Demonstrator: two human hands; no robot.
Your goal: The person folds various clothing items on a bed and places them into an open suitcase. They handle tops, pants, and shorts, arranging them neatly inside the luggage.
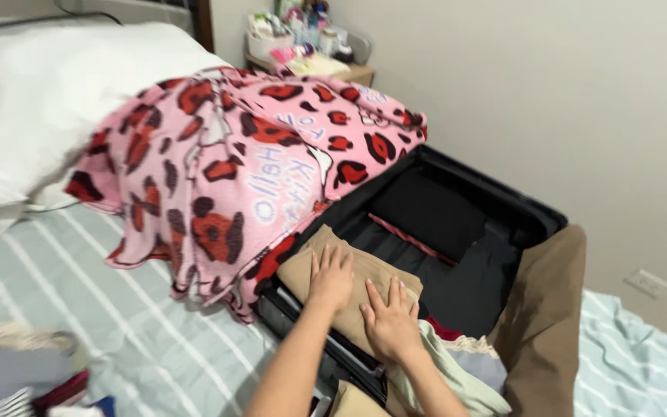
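My left hand (331, 279) and my right hand (390, 320) both lie flat, fingers spread, on a folded tan garment (301, 266) that rests at the near edge of an open black suitcase (534, 224). The suitcase sits on the bed, its lid leaning against the wall. Inside it are dark folded clothes (430, 208). A brown garment (546, 324) hangs over the suitcase's right rim, and light green and grey clothes (465, 371) lie just under my right wrist.
A pink blanket with red and black spots (225, 162) is heaped to the left of the suitcase, over the striped green bedsheet (79, 286). A white pillow (32, 100) lies far left. A cluttered bedside table (310, 50) stands by the wall.
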